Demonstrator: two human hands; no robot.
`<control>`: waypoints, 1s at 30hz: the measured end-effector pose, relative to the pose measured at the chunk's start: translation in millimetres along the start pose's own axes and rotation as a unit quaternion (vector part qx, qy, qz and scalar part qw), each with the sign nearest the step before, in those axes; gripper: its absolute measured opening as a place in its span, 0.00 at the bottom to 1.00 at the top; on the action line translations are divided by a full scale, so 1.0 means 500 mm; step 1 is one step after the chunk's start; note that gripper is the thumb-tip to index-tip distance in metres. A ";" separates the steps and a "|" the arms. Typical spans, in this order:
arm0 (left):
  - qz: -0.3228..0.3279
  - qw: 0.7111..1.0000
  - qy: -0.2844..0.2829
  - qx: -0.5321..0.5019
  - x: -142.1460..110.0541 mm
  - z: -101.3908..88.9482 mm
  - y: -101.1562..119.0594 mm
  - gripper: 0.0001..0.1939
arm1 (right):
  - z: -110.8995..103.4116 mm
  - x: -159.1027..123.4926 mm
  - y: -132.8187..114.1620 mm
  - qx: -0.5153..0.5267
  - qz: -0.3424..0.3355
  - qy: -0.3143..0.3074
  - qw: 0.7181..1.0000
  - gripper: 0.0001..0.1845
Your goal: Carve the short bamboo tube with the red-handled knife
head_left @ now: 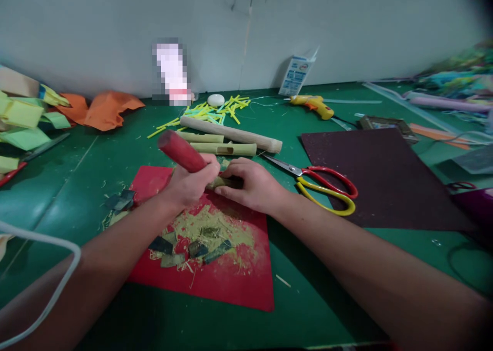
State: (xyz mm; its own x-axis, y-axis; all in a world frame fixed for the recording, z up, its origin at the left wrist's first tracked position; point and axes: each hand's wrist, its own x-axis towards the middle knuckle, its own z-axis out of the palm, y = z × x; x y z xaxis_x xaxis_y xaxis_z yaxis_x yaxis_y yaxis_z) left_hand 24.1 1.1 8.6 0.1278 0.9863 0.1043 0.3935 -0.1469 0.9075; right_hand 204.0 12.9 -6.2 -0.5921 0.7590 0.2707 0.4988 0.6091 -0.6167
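your left hand (188, 181) is closed firmly round a thick, red, cylindrical handle (183, 152); whatever its lower end carries is hidden by your fingers. your right hand (256, 184) has a narrow grip, thumb and fingers pinching a short, greenish bamboo piece (227, 182) at the far edge of the red, flat mat (200, 287), beyond the heap of tan shavings (215, 228). the bamboo looks light and stiff; it should barely flex, but it could roll on its round side or split along the grain. its smooth skin may feel slippery with dust, so hold it low on both sides, near its right end, fingertips clear of the handle's lower end.
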 end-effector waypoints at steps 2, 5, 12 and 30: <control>0.024 1.000 0.008 -0.002 0.004 0.001 -0.003 0.14 | 0.001 0.000 0.000 -0.009 0.012 0.000 1.000 0.11; 0.037 0.999 -0.011 0.038 0.008 0.001 -0.004 0.14 | 0.000 -0.001 -0.003 -0.015 0.022 0.001 1.000 0.12; 0.035 0.997 -0.013 0.072 0.000 0.009 0.010 0.14 | -0.001 -0.002 -0.005 -0.023 0.008 0.006 1.000 0.12; 0.027 0.999 0.004 0.023 0.005 0.012 0.001 0.15 | -0.002 -0.002 -0.001 -0.033 0.010 0.011 0.999 0.12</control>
State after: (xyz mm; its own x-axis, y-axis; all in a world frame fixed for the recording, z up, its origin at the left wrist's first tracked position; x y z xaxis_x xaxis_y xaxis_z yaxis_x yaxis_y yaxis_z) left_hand 30.2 2.8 7.0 0.1426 0.9776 0.1551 0.4284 -0.2022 0.8807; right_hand 204.9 12.1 -5.3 -0.5681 0.7756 0.2751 0.5513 0.6069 -0.5724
